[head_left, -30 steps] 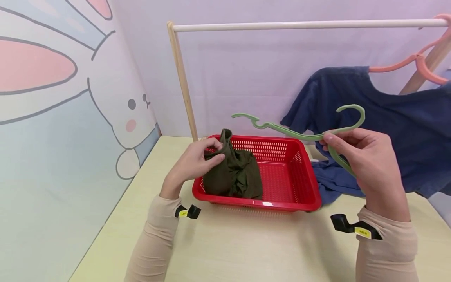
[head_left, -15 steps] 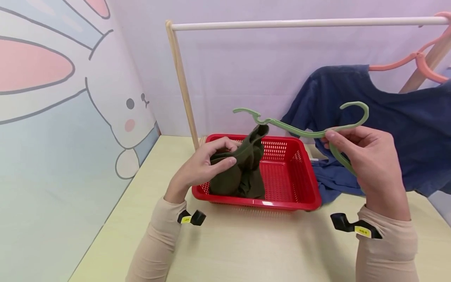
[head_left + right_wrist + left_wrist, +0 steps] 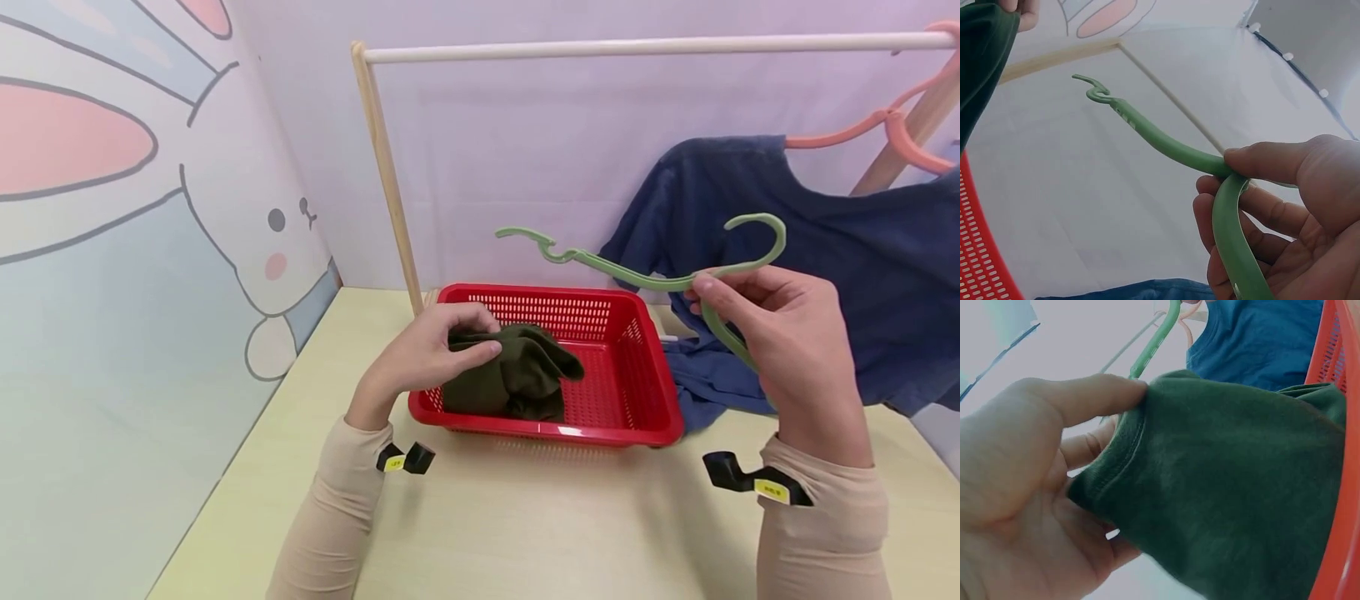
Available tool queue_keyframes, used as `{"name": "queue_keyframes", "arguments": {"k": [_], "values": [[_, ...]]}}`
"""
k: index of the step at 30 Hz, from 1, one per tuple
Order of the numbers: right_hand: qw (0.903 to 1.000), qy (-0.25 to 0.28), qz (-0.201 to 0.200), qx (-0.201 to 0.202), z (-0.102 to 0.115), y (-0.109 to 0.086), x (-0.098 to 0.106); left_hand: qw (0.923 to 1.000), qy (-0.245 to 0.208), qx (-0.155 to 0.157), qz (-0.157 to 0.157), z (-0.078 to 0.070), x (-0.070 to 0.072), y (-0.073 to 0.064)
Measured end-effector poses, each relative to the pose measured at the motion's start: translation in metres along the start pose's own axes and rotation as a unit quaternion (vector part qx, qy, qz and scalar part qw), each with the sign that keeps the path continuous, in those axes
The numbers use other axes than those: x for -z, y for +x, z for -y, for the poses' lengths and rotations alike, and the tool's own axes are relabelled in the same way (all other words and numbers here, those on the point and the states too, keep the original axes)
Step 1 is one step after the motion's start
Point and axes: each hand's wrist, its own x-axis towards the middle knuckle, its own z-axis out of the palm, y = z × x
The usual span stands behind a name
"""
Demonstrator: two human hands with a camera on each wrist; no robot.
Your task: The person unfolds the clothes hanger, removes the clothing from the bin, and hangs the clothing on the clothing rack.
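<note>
My left hand (image 3: 431, 354) pinches the hemmed edge of a dark green garment (image 3: 1222, 462) between thumb and fingers. Most of that cloth lies bunched in the left half of a red plastic basket (image 3: 660, 392), with one fold flopping to the right. My right hand (image 3: 798, 350) grips a light green clothes hanger (image 3: 1166, 140) near the base of its hook, in the air right of the basket. One hanger arm points left above the basket, its notched tip apart from the garment; the other slopes down and is partly hidden by the hand.
A rack with a white rail (image 3: 637, 48) and wooden posts (image 3: 390, 179) stands behind the basket. At right, a navy blue T-shirt (image 3: 720, 200) hangs on a pink hanger (image 3: 840, 136), its lower part lying on the table (image 3: 540, 533). A rabbit-printed wall (image 3: 150, 333) borders the left side.
My left hand has moved slightly right with the pinched garment edge. The garment's upper fold swung up toward the hanger tip, then dropped into the basket. The right hand and hanger shifted only a little.
</note>
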Motion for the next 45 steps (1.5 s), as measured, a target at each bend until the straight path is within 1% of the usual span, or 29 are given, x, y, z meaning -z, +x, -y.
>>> {"name": "queue_keyframes", "arguments": {"k": [3,6,10,13,17,21,24,27,29,31,34,38,40,42,45], "values": [[0.9998,0.019,0.001,0.002,0.001,0.0,-0.001,0.9994,0.023,0.017,-0.021,0.001,0.004,-0.002],[0.9983,0.057,-0.004,0.006,0.001,0.0,-0.004,0.9976,0.045,0.035,-0.039,0.002,0.007,-0.004],[0.9944,0.101,-0.027,0.019,0.0,0.0,-0.013,0.9947,0.068,0.053,-0.056,0.002,0.008,-0.005],[0.9925,0.111,-0.042,0.03,0.0,0.0,-0.022,0.9926,0.077,0.065,-0.068,0.002,0.008,-0.005],[0.9877,0.144,-0.042,0.042,0.003,-0.001,-0.032,0.9906,0.083,0.077,-0.076,0.002,0.009,-0.006],[0.9792,0.189,-0.043,0.061,0.006,-0.002,-0.049,0.9903,0.083,0.078,-0.079,0.001,0.01,-0.007],[0.9772,0.195,-0.048,0.07,0.009,-0.004,-0.064,0.9911,0.079,0.077,-0.075,0.0,0.011,-0.006],[0.9778,0.185,-0.049,0.086,0.017,-0.003,-0.075,0.9917,0.076,0.077,-0.069,-0.001,0.012,-0.006],[0.9749,0.194,-0.045,0.1,0.023,0.0,-0.082,0.9917,0.078,0.076,-0.068,-0.002,0.012,-0.006],[0.9694,0.215,-0.037,0.112,0.028,0.003,-0.087,0.9914,0.082,0.076,-0.068,-0.002,0.013,-0.006],[0.9609,0.248,-0.025,0.12,0.035,0.007,-0.096,0.9909,0.087,0.075,-0.07,-0.003,0.013,-0.005],[0.952,0.273,-0.014,0.138,0.045,0.013,-0.109,0.9903,0.09,0.075,-0.074,-0.002,0.013,-0.005],[0.9432,0.293,-0.015,0.155,0.049,0.016,-0.116,0.9901,0.092,0.074,-0.076,-0.002,0.013,-0.005],[0.9316,0.321,-0.021,0.169,0.053,0.018,-0.123,0.9901,0.092,0.074,-0.077,-0.002,0.013,-0.004],[0.9165,0.346,-0.034,0.198,0.056,0.022,-0.13,0.9905,0.088,0.071,-0.077,-0.002,0.011,-0.002]]}}
